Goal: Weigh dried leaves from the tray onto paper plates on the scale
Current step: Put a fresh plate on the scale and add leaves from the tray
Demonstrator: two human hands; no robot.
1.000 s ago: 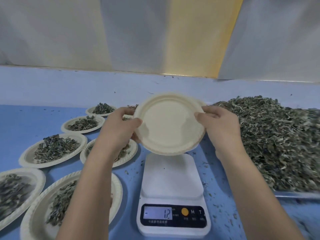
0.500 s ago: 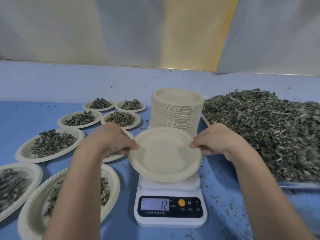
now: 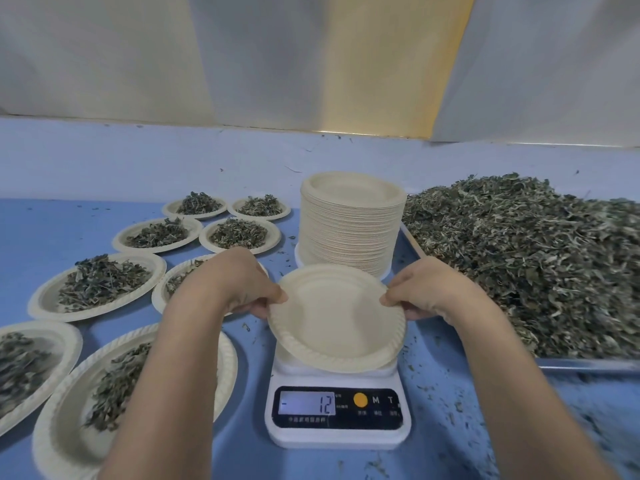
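An empty cream paper plate (image 3: 337, 318) sits level over the platform of the white kitchen scale (image 3: 337, 429), whose display reads -12. My left hand (image 3: 239, 285) pinches the plate's left rim and my right hand (image 3: 427, 291) pinches its right rim. Whether the plate rests fully on the scale I cannot tell. A large heap of dried leaves (image 3: 526, 258) fills the metal tray (image 3: 588, 363) on the right.
A tall stack of empty paper plates (image 3: 351, 220) stands just behind the scale. Several plates with leaf portions (image 3: 97, 285) cover the blue table (image 3: 41, 230) on the left. Loose leaf bits lie around the scale. A pale wall runs along the back.
Both hands have lowered the plate from in front of the stack, tilted towards me, down onto the scale area and levelled it. The display stays at -12.
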